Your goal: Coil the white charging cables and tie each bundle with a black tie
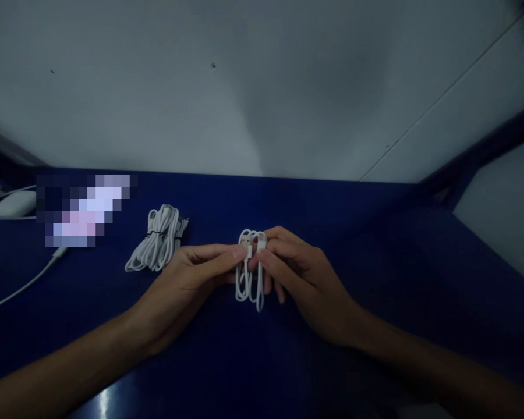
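A white USB cable, folded into several loops, is held up between my two hands over the blue table. My left hand pinches its left side, with the thumb on a USB plug whose metal end points up. On the other side, my right hand grips the loops near a second white connector, thumb in front and fingers behind. The fingertips behind the cable are partly hidden. Just beyond my left hand lies a pile of similar white cables, bundled with dark ties.
A blurred-out, brightly lit device lies at the left, with a white cord running from it. Beside it is a white rounded object. The blue table meets a grey wall at the back.
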`<control>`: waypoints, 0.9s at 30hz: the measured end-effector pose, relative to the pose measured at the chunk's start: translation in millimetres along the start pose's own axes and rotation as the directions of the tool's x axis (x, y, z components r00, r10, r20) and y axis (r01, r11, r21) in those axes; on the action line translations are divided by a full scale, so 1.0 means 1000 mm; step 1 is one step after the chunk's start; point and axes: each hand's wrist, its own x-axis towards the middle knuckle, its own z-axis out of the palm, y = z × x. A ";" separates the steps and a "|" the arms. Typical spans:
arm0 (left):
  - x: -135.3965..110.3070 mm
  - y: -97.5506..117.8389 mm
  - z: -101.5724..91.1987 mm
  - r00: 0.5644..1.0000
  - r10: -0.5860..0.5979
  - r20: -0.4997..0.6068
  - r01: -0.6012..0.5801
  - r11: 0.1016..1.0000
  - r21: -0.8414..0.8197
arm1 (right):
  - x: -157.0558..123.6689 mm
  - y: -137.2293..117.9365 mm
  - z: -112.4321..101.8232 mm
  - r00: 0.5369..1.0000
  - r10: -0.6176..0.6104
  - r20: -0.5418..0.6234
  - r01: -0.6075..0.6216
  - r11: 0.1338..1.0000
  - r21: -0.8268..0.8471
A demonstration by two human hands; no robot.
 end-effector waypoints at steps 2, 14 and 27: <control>0.000 -0.001 0.000 1.000 0.001 -0.003 -0.001 1.000 0.001 | 0.000 -0.001 0.000 1.000 -0.029 0.003 0.029 0.999 -0.039; -0.002 -0.001 -0.003 0.999 -0.006 0.033 0.005 1.000 0.006 | 0.001 0.000 -0.003 0.998 -0.061 0.027 0.062 0.997 -0.055; 0.000 -0.003 -0.007 0.998 -0.023 0.052 0.024 0.999 -0.027 | 0.002 0.002 -0.005 0.998 -0.058 0.031 0.061 0.993 -0.104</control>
